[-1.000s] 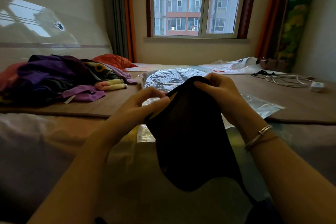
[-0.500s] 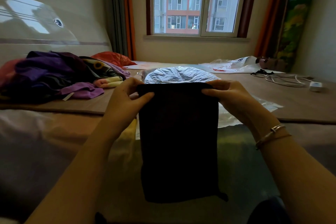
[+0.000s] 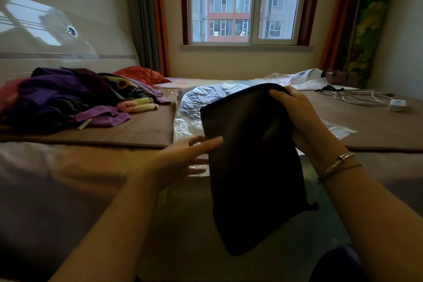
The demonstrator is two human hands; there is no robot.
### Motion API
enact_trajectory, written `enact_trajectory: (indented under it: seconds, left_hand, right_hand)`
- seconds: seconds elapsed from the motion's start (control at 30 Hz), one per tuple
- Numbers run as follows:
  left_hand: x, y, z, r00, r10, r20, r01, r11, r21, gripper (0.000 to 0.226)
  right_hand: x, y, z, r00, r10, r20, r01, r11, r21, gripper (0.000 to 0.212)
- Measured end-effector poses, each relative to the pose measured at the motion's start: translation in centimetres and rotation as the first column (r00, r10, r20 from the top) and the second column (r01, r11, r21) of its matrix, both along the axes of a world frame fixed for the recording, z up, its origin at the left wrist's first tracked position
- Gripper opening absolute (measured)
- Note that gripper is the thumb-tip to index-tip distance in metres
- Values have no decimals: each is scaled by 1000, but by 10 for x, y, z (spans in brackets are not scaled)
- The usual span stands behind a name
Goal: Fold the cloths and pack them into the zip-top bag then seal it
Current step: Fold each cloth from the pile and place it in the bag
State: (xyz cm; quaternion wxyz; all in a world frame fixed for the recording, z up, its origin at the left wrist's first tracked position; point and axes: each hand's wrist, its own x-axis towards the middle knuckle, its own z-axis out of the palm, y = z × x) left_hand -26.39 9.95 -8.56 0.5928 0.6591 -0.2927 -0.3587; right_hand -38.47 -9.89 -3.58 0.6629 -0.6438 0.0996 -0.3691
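Observation:
A folded black cloth hangs upright in front of me over the bed. My right hand grips its upper right edge, fingers curled over the top. My left hand is off the cloth, fingers spread and straight, its tips just at the cloth's left edge. Behind the cloth lies the clear zip-top bag, flat on the brown mat, partly hidden by the cloth. A pile of purple, dark and striped cloths lies at the left.
A red cushion sits behind the pile. White cables and a white charger lie at the right, with crumpled clear plastic near the window wall. The brown mat's front edge runs across the bed.
My left hand has let go of the cloth's top left corner and dropped beside it with fingers spread. The cloth now hangs from my right hand alone, tilted to the right.

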Motion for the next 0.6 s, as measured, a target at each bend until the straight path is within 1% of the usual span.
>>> enact_trajectory:
  seconds: [0.07, 0.1, 0.13, 0.17, 0.2, 0.27, 0.33, 0.37, 0.43, 0.47, 0.5, 0.53, 0.6]
  left_hand:
    - [-6, -5, -6, 998, -54, -22, 55, 997, 48, 44]
    - [-7, -7, -9, 998, -57, -14, 57, 996, 63, 34]
    - [-8, -9, -10, 999, -44, -2, 44, 997, 63, 29]
    - [-10, -10, -11, 1000, -24, 5, 24, 999, 31, 30]
    - [-9, -11, -11, 1000, 0, 2, 0, 999, -34, 33]
    - [-10, -9, -7, 998, 43, -39, -50, 981, -189, 32]
    - [-11, -5, 1, 989, 118, -91, -139, 948, -285, 26]
    - [-11, -3, 5, 981, 165, -102, -189, 933, -305, 24]
    - [-8, 0, 8, 965, 245, -90, -261, 896, -358, 26]
    - [-7, 1, 9, 957, 280, -76, -287, 878, -382, 29]
    - [-7, 1, 9, 947, 313, -70, -314, 862, -397, 33]
    - [-6, 1, 9, 938, 340, -72, -339, 848, -407, 37]
    - [-5, -1, 8, 928, 368, -48, -353, 834, -424, 37]
  right_hand:
    - [-1, -5, 1, 1000, 15, 21, -18, 993, 115, 19]
    - [0, -7, 1, 1000, 7, 28, -12, 986, 169, 16]
    - [1, -9, -1, 1000, -15, 23, 10, 976, 217, 14]
    - [3, -11, -3, 999, -42, 4, 39, 962, 268, 13]
    - [5, -14, -6, 998, -64, -22, 67, 946, 316, 13]
    - [6, -16, -11, 996, -37, -77, 65, 916, 396, 21]
    - [2, -12, -14, 981, 107, -161, -28, 902, 430, 35]
    - [-1, -8, -15, 952, 221, -210, -115, 899, 423, 44]
    - [-4, -1, -18, 859, 434, -272, -311, 863, 398, 61]
    - [-5, 3, -20, 827, 483, -288, -360, 848, 389, 62]
    - [-6, 8, -21, 817, 491, -302, -371, 848, 378, 54]
    - [-6, 10, -22, 830, 462, -314, -353, 869, 345, 42]
    - [-6, 13, -23, 880, 379, -286, -307, 914, 267, 23]
